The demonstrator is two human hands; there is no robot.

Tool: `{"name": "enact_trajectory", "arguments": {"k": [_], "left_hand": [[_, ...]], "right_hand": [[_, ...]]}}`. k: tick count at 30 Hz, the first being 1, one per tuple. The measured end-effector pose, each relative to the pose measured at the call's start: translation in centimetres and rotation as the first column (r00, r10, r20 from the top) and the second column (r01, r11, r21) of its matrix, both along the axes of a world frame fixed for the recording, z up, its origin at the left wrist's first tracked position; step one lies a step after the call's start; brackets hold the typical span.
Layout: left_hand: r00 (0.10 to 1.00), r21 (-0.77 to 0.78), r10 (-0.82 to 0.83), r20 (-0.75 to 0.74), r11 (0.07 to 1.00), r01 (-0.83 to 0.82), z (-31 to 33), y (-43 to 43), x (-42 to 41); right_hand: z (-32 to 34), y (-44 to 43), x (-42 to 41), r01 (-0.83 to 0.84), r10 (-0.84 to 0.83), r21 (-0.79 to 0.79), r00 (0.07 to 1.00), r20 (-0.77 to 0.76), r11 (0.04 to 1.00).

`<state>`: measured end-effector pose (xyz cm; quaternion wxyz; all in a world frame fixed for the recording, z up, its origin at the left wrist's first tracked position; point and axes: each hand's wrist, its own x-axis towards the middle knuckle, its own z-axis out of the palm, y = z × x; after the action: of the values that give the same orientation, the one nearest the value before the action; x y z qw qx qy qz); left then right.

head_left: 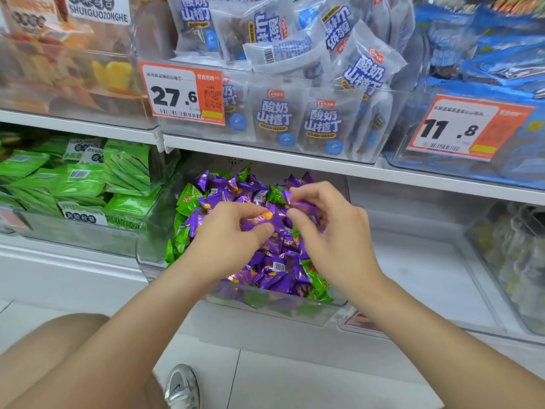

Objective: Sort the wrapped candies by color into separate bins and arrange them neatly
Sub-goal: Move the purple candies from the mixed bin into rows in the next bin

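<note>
Shoe (181, 385) on the floor nearest, then a clear bin (274, 308) on the low shelf, with both hands inside it over a pile of purple candies (278, 258). The left hand (227, 234) pinches one purple piece between thumb and forefinger; the right hand (333, 231) is just beside it, fingers curled round another. Green candies (184, 202) are heaped left of the left hand along the bin wall, a few more under the right wrist; beyond the hands, an upper shelf holds white packets (274, 116) and a price tag (182, 93).
</note>
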<state>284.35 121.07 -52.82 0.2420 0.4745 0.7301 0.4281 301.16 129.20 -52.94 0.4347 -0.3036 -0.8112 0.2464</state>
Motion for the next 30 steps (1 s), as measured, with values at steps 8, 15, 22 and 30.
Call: {"name": "enact_trajectory", "arguments": {"k": [8, 15, 22, 30], "left_hand": [[0.822, 0.044, -0.112, 0.559, 0.993, 0.106, 0.6, 0.1, 1.3], [0.775, 0.191, -0.338, 0.534, 0.941, 0.279, 1.5, 0.1, 3.2], [0.899, 0.255, -0.313, 0.306, 0.937, 0.24, 1.5, 0.9, 5.8], [0.974, 0.1, -0.222, -0.047, 0.969, 0.226, 0.3, 4.0, 7.8]], "right_hand": [[0.1, -1.0, 2.3, -0.132, 0.132, -0.028, 0.991, -0.014, 0.991], [0.7, 0.0, 4.9, -0.055, 0.056, -0.034, 0.998, 0.006, 0.998], [1.7, 0.7, 7.3, -0.172, 0.185, -0.264, 0.982, 0.026, 0.949], [1.6, 5.7, 11.7, 0.08, -0.031, -0.26, 0.982, 0.187, 0.962]]}}
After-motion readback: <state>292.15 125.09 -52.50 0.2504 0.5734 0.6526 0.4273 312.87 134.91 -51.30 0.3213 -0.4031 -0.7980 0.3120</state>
